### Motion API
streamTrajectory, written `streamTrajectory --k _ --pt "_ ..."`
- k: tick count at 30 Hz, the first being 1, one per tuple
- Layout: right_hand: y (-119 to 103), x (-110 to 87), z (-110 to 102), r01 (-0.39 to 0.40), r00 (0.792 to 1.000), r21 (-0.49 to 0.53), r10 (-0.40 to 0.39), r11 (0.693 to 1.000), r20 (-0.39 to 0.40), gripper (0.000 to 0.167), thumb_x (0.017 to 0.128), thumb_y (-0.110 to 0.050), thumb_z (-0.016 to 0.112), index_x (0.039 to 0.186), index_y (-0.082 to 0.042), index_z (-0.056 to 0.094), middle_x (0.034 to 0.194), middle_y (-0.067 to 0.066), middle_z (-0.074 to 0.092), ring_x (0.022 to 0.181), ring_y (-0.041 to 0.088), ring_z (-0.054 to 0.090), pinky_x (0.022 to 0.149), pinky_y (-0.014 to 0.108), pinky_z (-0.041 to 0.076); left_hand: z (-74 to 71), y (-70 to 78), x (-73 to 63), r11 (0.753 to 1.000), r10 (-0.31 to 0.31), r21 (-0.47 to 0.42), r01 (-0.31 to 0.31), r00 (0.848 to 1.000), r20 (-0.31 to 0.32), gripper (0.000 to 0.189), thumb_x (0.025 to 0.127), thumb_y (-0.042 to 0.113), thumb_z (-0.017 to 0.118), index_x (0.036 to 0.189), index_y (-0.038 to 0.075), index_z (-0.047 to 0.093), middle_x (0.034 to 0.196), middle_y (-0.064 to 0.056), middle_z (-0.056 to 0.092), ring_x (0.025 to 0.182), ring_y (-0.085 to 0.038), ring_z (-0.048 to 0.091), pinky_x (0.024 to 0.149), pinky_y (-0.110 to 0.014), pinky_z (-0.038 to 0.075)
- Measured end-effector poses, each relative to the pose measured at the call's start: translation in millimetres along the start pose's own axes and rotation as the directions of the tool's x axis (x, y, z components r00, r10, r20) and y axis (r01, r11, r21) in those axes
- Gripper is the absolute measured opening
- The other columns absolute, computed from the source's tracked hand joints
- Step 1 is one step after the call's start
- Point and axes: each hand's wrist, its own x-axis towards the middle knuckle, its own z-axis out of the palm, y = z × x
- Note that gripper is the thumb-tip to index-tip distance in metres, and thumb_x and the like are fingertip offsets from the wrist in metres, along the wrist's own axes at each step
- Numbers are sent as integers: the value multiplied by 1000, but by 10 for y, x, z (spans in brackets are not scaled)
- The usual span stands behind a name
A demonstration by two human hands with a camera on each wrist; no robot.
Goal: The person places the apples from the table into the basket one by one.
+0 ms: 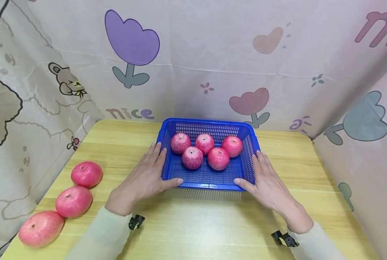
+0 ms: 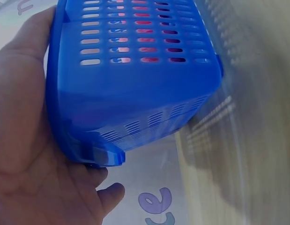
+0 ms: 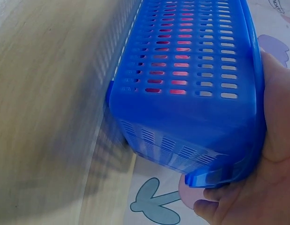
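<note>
A blue plastic basket [image 1: 209,186] with slotted walls holds several red apples [image 1: 218,159], grouped toward its back and middle. My left hand [image 1: 141,178] grips the basket's left side, thumb over the near rim and fingers along the side rim. On the opposite side my right hand [image 1: 271,186] holds it the same way. In the left wrist view, fingertips show below the rim's corner tab, beside the basket wall [image 2: 135,89]. The right wrist view shows fingertips under the matching tab, and red apple skin through the slots of the wall [image 3: 182,112].
Three more apples lie in a slanting row on the left of the wooden table [image 1: 193,231]: a far one [image 1: 87,174], a middle one [image 1: 74,201] and a near one [image 1: 41,228]. A printed cloth [image 1: 193,43] hangs behind the table and along both sides.
</note>
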Motion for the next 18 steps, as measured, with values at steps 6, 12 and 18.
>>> streamTrajectory --k 6,12,18 --pt "-1 -9 3 -1 1000 -1 1 1000 0 115 97 -75 55 166 6 12 175 28 3 162 47 2 127 68 18 -42 16 -2 1000 0 16 0 1000 7 132 81 94 52 168 1 18 177 -20 0 165 -40 -2 130 -60 15" --pt "-1 -5 16 -1 1000 6 1 1000 -11 114 97 -74 56 166 7 13 175 28 4 162 47 3 127 68 18 -67 17 -8 1000 4 18 -4 1000 7 132 81 94 52 168 1 17 177 -21 2 164 -41 1 130 -60 17" --pt "5 0 39 6 1000 17 -6 1000 -26 114 97 -72 58 166 7 14 175 28 5 162 47 4 127 67 18 -75 -5 -46 1000 -5 -4 5 1000 12 131 83 92 53 168 1 14 177 -21 2 164 -41 2 130 -60 16"
